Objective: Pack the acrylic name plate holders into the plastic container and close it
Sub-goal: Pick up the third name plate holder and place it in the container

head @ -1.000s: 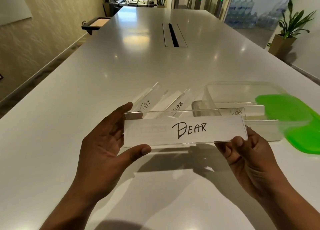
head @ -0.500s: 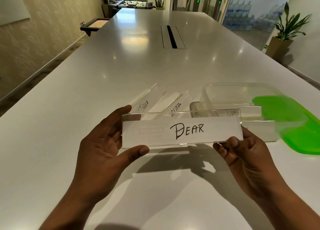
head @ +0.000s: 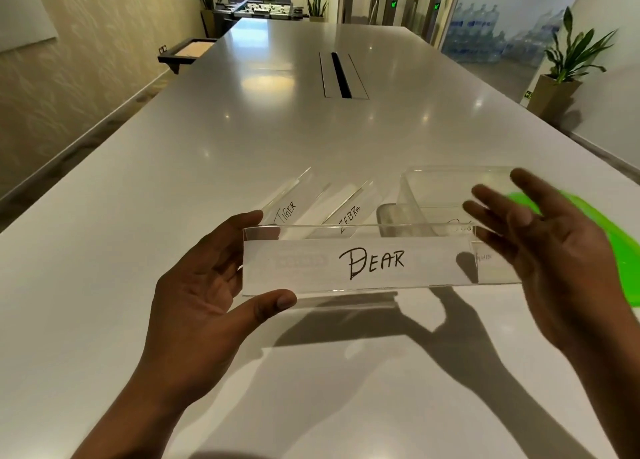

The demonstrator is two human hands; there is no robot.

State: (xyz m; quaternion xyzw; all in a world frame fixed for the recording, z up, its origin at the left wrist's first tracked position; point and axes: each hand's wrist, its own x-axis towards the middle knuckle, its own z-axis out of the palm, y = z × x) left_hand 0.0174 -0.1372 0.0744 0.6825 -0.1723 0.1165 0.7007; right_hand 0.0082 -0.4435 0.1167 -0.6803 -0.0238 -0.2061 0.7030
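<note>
A clear acrylic name plate holder with a white card reading "DEAR" (head: 363, 263) hangs above the table, gripped at its left end by my left hand (head: 204, 285). My right hand (head: 547, 244) is off its right end, fingers spread and blurred, holding nothing. Behind lie a holder marked "TIGER" (head: 289, 202) and one marked "ZEBRA" (head: 349, 211). The clear plastic container (head: 450, 185) stands at the right, with another holder marked "DOG" (head: 457, 226) partly hidden near its front. The green lid (head: 620, 233) lies to the container's right.
A long white table (head: 242, 140) runs away from me, with a cable slot (head: 341, 76) in its middle. A potted plant (head: 561, 77) stands by the right wall. A dark framed tray (head: 187, 51) sits off the table's left edge.
My right hand has let go of the "DEAR" holder's right end and lifted up with fingers spread. My left hand still holds the holder.
</note>
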